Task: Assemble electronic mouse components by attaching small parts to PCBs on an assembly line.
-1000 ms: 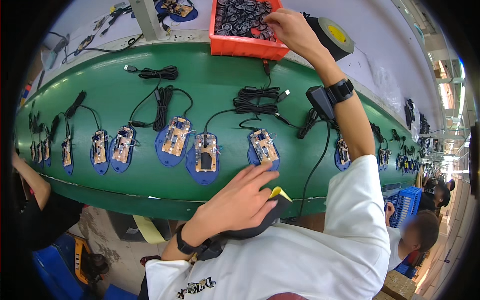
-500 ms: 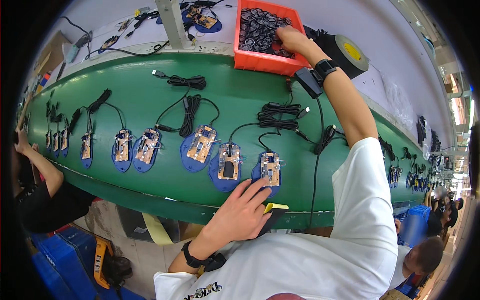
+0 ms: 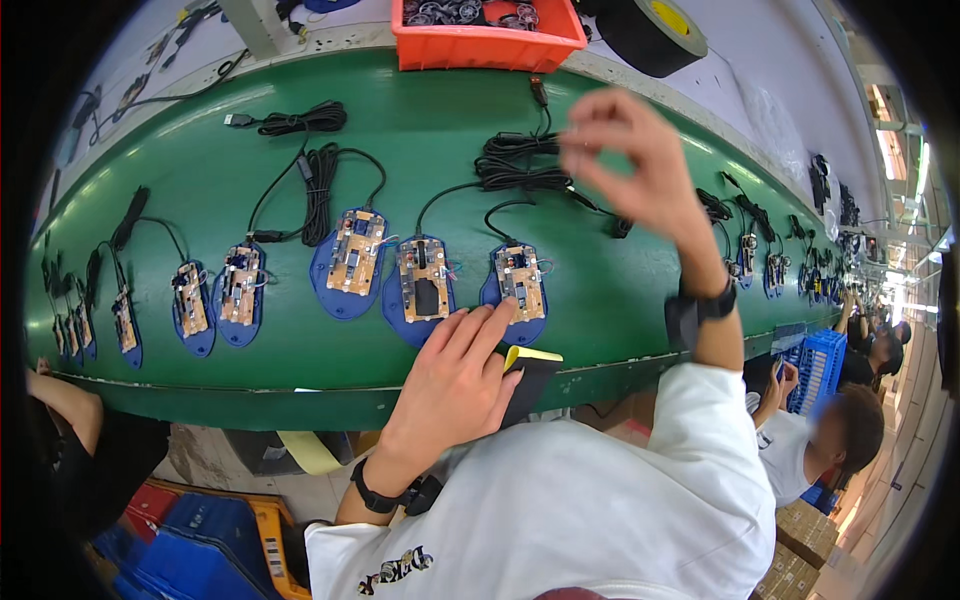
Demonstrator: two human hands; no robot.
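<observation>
My left hand point(image 3: 455, 375) rests with straight fingers on the lower end of a mouse base point(image 3: 517, 285), a blue shell with a tan circuit board. Its thumb lies against a black sheet with a yellow edge point(image 3: 534, 372) at the bench edge. Just left of it lies another blue mouse base point(image 3: 422, 290), with a black wheel and a black patch on its board. My right hand point(image 3: 635, 165) hangs over the coiled black cables point(image 3: 520, 165), motion-blurred, its thumb and fingers curled into a pinch. What it holds is too blurred to name.
A red-orange bin point(image 3: 490, 48) of small black wheels stands behind the green bench point(image 3: 430, 110). Beside it is a roll of black tape point(image 3: 650, 35). Several more mouse bases with cables extend left and right. Co-workers sit at both sides; blue crates point(image 3: 822, 365) stand at right.
My right hand has left the wheel bin and come back toward me, over the cables. My left hand stays on the same mouse base. The whole view has shifted.
</observation>
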